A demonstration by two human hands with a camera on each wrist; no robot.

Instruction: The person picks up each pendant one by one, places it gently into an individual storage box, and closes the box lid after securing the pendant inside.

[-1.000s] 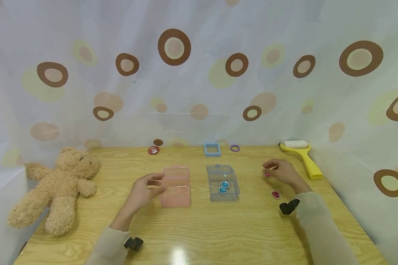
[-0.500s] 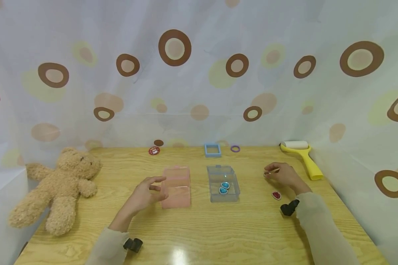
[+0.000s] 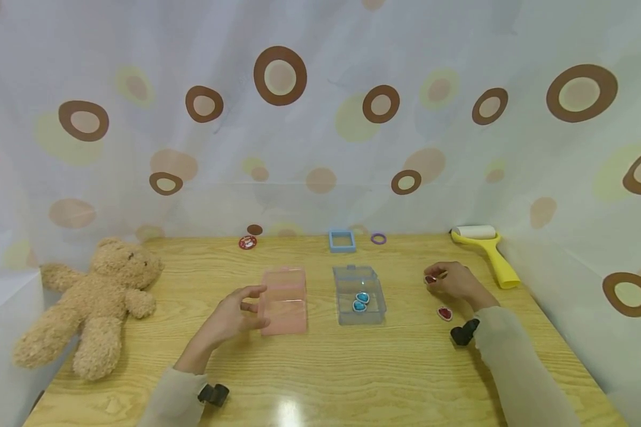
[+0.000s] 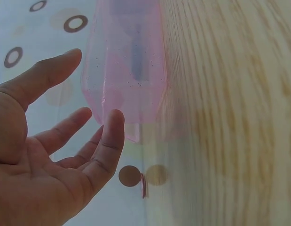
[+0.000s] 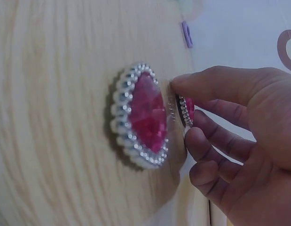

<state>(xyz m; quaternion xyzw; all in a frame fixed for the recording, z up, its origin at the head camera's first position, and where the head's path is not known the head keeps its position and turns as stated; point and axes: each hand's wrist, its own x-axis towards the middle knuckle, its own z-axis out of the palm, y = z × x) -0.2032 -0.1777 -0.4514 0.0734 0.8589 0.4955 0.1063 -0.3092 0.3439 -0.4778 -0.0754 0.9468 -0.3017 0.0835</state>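
My right hand (image 3: pixel 454 280) pinches a red gem with a silver beaded rim (image 5: pixel 189 109) between thumb and fingers, at the table surface. A second red gem (image 3: pixel 445 314) lies on the wood closer to my wrist and looms large in the right wrist view. Beside the pink clear plastic box (image 3: pixel 283 317), my left hand (image 3: pixel 234 317) is held with its fingers spread and loosely bent, gripping nothing. The lid of that box is raised. To its right stands a bluish clear box (image 3: pixel 360 317), also lid up, with two blue gems (image 3: pixel 361 301) inside.
A teddy bear (image 3: pixel 93 302) sits at the left. Along the back lie a red round badge (image 3: pixel 248 242), a light blue square frame (image 3: pixel 342 249) and a purple ring (image 3: pixel 378 239). A yellow-handled lint roller (image 3: pixel 494 255) lies at the back right. Patterned cloth walls the table.
My right hand's thumb and fingers have closed on the farther red gem, and the hand has dropped slightly. My left hand has barely moved beside the pink box.
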